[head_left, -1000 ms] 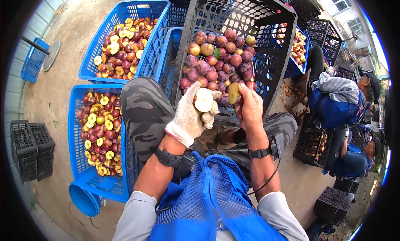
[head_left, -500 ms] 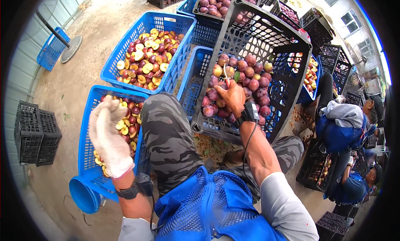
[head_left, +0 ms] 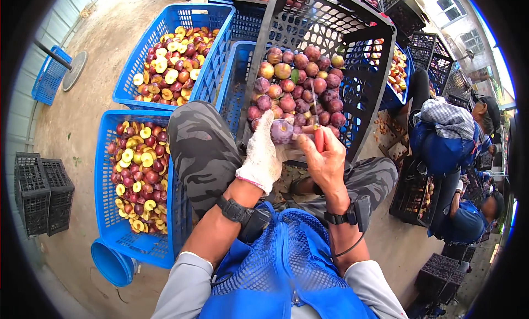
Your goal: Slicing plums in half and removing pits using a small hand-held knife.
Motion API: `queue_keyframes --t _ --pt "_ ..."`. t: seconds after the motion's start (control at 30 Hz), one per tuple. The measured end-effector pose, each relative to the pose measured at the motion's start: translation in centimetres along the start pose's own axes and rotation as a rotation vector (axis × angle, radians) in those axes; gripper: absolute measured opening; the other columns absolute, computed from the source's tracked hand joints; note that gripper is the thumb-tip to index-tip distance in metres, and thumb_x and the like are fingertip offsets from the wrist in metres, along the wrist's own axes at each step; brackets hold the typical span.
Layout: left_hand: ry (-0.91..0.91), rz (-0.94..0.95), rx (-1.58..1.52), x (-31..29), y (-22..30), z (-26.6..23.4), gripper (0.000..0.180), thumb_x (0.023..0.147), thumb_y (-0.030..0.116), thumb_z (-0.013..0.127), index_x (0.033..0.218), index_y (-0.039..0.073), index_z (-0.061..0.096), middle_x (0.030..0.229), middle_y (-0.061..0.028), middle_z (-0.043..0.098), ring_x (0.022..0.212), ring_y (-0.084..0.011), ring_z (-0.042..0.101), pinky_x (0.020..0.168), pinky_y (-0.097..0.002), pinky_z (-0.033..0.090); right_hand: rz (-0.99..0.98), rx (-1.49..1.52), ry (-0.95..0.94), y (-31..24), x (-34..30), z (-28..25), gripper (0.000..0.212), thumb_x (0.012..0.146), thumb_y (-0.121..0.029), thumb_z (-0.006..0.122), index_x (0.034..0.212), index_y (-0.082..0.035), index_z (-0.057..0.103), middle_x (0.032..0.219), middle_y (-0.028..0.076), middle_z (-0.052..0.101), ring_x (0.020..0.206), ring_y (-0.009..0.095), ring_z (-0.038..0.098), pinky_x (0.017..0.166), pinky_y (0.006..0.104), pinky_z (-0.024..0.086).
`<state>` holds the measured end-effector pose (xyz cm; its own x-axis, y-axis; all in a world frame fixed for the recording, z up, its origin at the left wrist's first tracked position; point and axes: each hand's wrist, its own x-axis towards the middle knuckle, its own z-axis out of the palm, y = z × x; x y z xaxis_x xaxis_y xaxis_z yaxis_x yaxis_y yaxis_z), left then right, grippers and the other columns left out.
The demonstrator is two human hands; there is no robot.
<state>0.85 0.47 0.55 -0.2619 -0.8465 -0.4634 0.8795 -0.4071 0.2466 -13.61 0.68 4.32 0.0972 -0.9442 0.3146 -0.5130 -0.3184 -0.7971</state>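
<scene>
Cradling a purple-skinned plum by the near edge of the black plastic crate, the left hand sat gloved, presumably for protection, while the bare right hand gripped a red-handled knife, pointed forward!

Black crates at left, far blue basket beside a round grey base, co-workers at right

Red knife handle — partly covered, blue vest — cut off below
</scene>
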Motion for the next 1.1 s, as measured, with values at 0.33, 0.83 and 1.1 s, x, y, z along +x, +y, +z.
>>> queue_keyframes --t 0.33,0.83,1.1 --pt "0.08 0.062 0.162 -1.9 -0.4 1.3 0.043 0.098 0.05 0.057 0.111 0.011 0.068 0.085 -0.0007 0.068 0.059 -0.0124 0.059 0.046 -0.0269 0.039 0.04 0.16 -0.401 -2.0 -1.3 -1.4 0.02 0.106 -0.017 0.055 0.095 -0.001 0.056 0.071 0.01 0.052 0.061 0.02 0.048 0.058 0.0359 0.042" --pt "0.092 0.091 0.211 -1.5 -0.6 0.3 0.038 0.097 0.041 0.055 0.104 0.009 0.073 0.084 -0.0011 0.068 0.072 -0.0133 0.063 0.062 -0.0261 0.049 0.048 -0.028 -0.275 -1.5 -3.3 0.9 0.029 0.107 -0.024 0.051 0.094 0.0 0.059 0.065 0.016 0.054 0.056 0.033 0.054 0.056 0.0421 0.042" --pt "0.021 0.052 0.097 -1.7 -0.2 0.9 0.038 0.102 0.035 0.05 0.11 0.003 0.069 0.093 -0.0075 0.068 0.083 -0.0167 0.063 0.075 -0.0305 0.052 0.674 0.605 -0.5 -2.5 -3.0 -0.2 0.041 0.11 -0.041 0.043 0.088 -0.009 0.055 0.062 -0.001 0.052 0.047 0.005 0.04 0.043 0.0214 0.031"
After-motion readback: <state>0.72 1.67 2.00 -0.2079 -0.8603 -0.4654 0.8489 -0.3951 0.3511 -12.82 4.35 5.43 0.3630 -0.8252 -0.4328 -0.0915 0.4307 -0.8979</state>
